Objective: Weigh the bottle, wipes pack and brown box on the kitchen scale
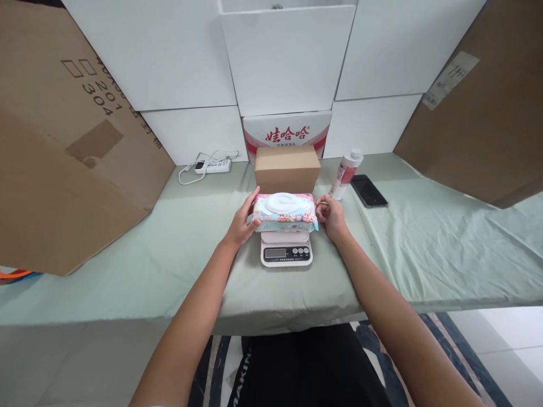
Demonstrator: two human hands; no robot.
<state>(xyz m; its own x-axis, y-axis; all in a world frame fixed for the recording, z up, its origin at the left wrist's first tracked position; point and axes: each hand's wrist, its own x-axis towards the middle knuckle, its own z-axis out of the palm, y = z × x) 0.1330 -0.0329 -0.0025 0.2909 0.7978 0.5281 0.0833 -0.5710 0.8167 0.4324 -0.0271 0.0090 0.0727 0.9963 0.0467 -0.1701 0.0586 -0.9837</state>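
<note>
A pack of wet wipes (285, 215), pink and pale blue with a white oval lid, lies across the top of a white kitchen scale (286, 257). My left hand (245, 223) grips the pack's left end, its thumb on the near side and its fingers at the back. At the opposite end, my right hand (332, 215) is closed, with curled fingers against the pack's right edge. The scale's display and buttons show in front of the pack; its weighing plate is mostly hidden underneath.
Behind the pack sits a plain brown box (287, 169), with a red-and-white carton (286, 125) beyond. A white-and-red bottle (345, 174) and a black phone (369, 191) are at the right. A power strip (213, 166) lies back left. Large cardboard sheets (63, 186) flank the green-covered table (190, 226).
</note>
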